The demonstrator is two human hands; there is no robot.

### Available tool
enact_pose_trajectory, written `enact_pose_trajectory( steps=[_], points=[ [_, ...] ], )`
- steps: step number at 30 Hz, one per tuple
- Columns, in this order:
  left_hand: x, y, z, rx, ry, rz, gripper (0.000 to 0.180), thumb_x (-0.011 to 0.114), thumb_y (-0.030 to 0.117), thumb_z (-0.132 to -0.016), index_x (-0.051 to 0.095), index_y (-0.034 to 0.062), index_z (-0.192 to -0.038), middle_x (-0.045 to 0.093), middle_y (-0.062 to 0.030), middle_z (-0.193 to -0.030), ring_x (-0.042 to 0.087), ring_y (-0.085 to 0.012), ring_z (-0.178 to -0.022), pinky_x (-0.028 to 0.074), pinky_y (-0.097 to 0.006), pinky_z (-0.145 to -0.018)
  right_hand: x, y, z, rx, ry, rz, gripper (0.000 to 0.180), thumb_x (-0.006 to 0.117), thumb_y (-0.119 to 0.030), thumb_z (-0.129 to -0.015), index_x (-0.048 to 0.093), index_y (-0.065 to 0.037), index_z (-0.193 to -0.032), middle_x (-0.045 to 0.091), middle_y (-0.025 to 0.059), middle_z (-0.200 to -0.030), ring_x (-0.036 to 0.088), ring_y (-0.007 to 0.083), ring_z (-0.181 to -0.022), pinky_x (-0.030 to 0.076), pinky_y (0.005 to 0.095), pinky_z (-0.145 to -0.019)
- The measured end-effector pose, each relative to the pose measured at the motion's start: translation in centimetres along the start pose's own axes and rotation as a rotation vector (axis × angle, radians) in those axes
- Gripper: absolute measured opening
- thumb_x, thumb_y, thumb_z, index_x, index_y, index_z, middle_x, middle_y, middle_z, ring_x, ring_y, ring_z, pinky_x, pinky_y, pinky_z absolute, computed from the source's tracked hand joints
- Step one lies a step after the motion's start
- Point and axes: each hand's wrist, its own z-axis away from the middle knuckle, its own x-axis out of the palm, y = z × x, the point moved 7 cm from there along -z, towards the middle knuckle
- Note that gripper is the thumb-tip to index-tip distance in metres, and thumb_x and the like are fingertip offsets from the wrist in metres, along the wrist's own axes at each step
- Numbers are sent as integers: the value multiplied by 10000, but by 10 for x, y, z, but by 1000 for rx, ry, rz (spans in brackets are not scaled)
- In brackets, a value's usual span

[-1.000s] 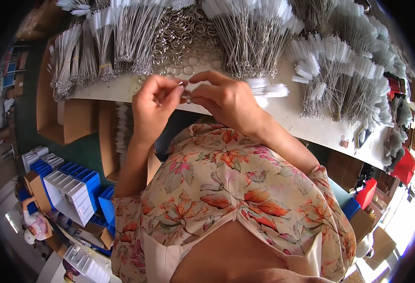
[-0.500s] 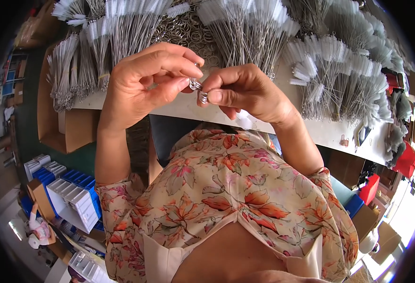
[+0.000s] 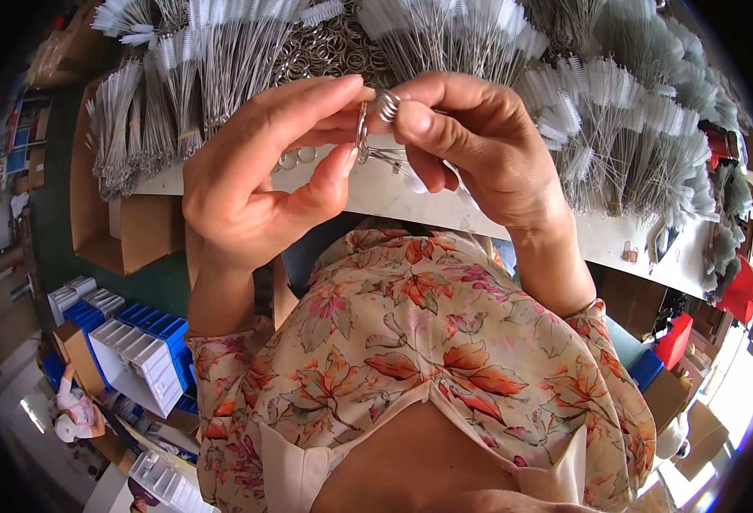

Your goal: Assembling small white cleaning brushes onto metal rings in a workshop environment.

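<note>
- The counter (image 3: pixel 487 209) is a long white surface running from the left edge to the far right, its front edge curving with the lens; nearly all of it is buried under stock.
- Bundles of thin wire brushes (image 3: pixel 599 128) with white bristle tips lie in heaps across the counter, packed side by side, their tips fanned toward the front edge on the right.
- A pile of metal rings (image 3: pixel 329 47) sits at the back of the counter between the brush heaps.
- Under the counter's left end stands an open cardboard box (image 3: pixel 115 227), and more cartons sit on the floor nearby.
- Low on the left, blue bins (image 3: pixel 150 329) with white trays beside them are stacked on the floor.
- At the right, under the counter, there is a red box (image 3: pixel 676 338) among brown cartons.
- The person wears a flowered blouse (image 3: pixel 428 342) in orange and pink.
- The left hand (image 3: pixel 256 184) is raised above the counter's front edge, thumb and forefinger pinched on a metal ring (image 3: pixel 363 132), the other fingers loosely curled.
- The right hand (image 3: pixel 479 141) meets it, fingers closed on the looped end of a wire brush (image 3: pixel 388 106), touching the ring.
</note>
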Motion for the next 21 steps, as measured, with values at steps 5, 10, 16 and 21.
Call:
enact_pose_trajectory(
  steps=[5,10,16,21],
  points=[
    [0,5,-5,55,17,-59,316,614,-84,-740,582,-79,-1055,616,-182,-980,652,-216,-813,557,-274,-692,7,-18,-2,-85,-21,-3,196,647,-207,-828,657,-21,-887,595,-5,-691,509,47,-568,420,191,-501],
    [0,0,-10,-62,-112,-38,326,509,-113,-760,520,-146,-1084,592,-229,-1021,618,-247,-895,508,-297,-784,7,-20,-4,-132,-48,29,142,659,-145,-813,660,-14,-868,623,8,-727,522,44,-583,436,191,-511],
    [-3,-15,-12,-348,-195,118,311,487,-87,-782,526,-133,-1087,584,-231,-1051,613,-228,-913,482,-298,-820,8,-14,-5,-169,-4,142,89,651,-82,-809,648,-3,-850,622,7,-723,531,38,-583,435,177,-510],
    [-5,-13,-20,-131,-276,-123,113,602,65,-841,601,-6,-930,542,13,-756,513,-75,-635,417,-190,-566,8,-8,-5,-149,14,57,125,647,-96,-817,623,4,-887,602,5,-708,517,38,-557,427,177,-503]
  ],
)
